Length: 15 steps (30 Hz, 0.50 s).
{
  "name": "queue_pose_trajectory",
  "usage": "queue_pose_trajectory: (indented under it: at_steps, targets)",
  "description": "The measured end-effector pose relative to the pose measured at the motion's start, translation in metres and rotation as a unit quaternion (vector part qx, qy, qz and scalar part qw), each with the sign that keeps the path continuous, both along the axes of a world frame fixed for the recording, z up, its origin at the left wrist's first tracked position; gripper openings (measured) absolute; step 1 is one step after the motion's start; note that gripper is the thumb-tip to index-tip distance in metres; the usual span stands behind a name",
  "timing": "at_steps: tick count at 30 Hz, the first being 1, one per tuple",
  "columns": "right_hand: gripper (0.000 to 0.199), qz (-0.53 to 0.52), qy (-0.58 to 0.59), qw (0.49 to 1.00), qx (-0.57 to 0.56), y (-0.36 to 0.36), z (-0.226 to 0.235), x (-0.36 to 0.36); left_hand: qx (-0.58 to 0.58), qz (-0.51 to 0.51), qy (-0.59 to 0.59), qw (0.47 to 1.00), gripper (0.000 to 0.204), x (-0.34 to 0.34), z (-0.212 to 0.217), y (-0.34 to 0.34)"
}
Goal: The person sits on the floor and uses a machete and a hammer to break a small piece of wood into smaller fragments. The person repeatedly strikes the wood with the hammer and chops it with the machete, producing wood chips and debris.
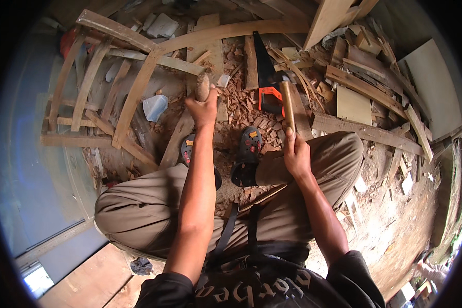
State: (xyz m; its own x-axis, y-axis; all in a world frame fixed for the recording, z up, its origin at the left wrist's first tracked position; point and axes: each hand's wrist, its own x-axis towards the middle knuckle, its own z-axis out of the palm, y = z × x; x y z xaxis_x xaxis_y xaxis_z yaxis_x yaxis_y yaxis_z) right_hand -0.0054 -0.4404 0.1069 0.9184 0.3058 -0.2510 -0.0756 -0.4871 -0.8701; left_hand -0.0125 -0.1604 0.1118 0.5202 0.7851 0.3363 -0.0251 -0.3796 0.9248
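Observation:
My left hand is closed around a short, thick brown piece of wood with a rounded end pointing up. My fingers and wrist hide its lower part, so I cannot tell its full shape. To the right, my right hand grips a long wooden-handled tool, held upright above my right knee. A greyish blur shows at its top end; what sort of head it has is unclear. Just left of it lies a handsaw with a black blade and an orange and black handle.
Reddish wood chips cover the ground around my shoes. A slatted wooden frame stands at the left, near a crumpled pale wrapper. Planks and offcuts are heaped at the right. A grey-blue panel borders the far left.

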Motion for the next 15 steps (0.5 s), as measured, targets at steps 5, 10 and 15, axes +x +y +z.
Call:
queue_pose_trajectory:
  at_steps: [5,10,15]
  targets:
    - [0.055,0.018,0.007,1.0,0.009,0.004,-0.004,-0.006,-0.023,0.022,-0.012,0.999,0.022,0.008,-0.011,0.004]
    - [0.049,0.029,0.047,0.998,0.007,0.003,0.013,0.0,-0.031,0.055,-0.002,0.998,0.027,0.018,-0.013,0.001]
    - [0.055,0.005,0.026,0.999,0.032,0.004,0.0,-0.006,-0.2,0.282,-0.07,0.936,0.023,0.005,-0.057,0.058]
